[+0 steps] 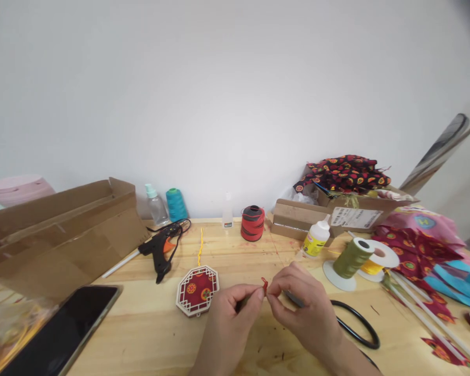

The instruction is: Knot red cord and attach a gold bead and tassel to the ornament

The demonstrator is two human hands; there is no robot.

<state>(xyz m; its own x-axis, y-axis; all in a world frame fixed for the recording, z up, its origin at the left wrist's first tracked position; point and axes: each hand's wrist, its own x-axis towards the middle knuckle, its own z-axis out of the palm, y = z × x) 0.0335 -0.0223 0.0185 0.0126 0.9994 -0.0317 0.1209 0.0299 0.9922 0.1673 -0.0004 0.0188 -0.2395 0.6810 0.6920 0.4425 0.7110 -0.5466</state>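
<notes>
My left hand pinches a small looped piece of red cord between thumb and forefinger. Close against it, the thumb and forefinger of my right hand are pressed together at the cord's side; the fingertips hide most of it. Beneath my right hand lie scissors, their black handle showing to the right. Left of my hands rests an octagonal wooden frame with dark red patterned fabric and a yellow cord at its top. Beyond my hands stands a spool of red thread.
A black glue gun, a phone and a cardboard box occupy the left. At right are a glue bottle, a green thread spool, yellow ribbon, white sticks and fabric. A wall closes the back.
</notes>
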